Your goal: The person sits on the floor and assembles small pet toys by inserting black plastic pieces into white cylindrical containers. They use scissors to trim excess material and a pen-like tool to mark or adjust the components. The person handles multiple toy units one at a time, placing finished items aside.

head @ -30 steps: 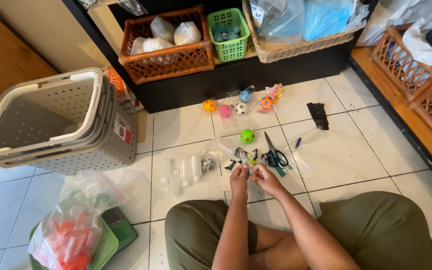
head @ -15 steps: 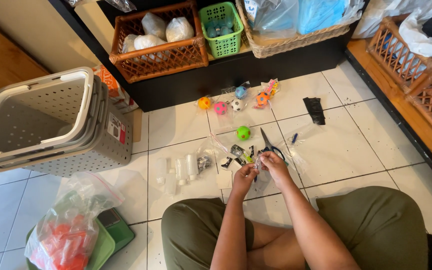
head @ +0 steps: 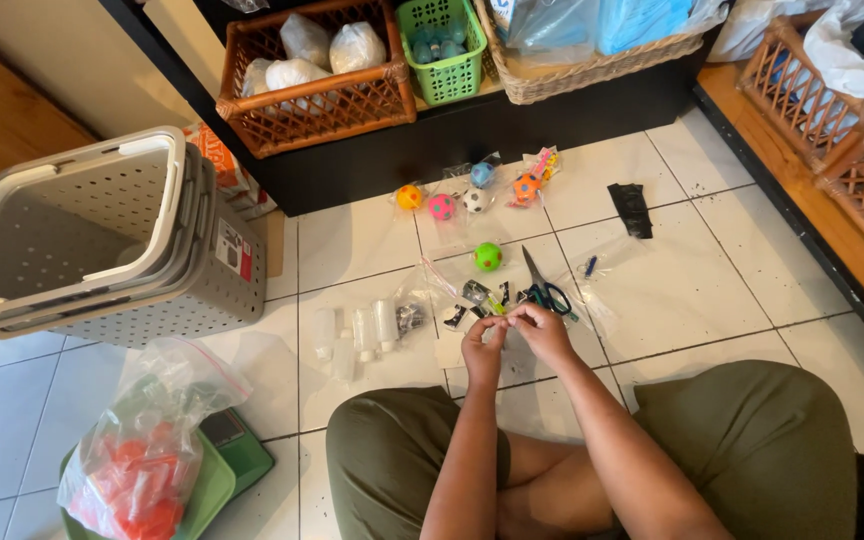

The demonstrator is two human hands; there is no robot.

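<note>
Together, left hand and right hand, pinching a small item.

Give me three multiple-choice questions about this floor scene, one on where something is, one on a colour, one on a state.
1. Where do the scissors lie?
A. on the tiled floor just beyond the hands
B. inside the grey basket
C. on the shelf

2. What colour is the ball nearest the scissors?
A. white
B. green
C. blue

3. How are the left hand and right hand?
A. flat on the knees
B. far apart
C. fingertips together, pinching something small

Answers: 1 A, they rest on a tile ahead of the hands. 2 B, it is green with spots. 3 C, the fingertips meet over the floor.
</note>
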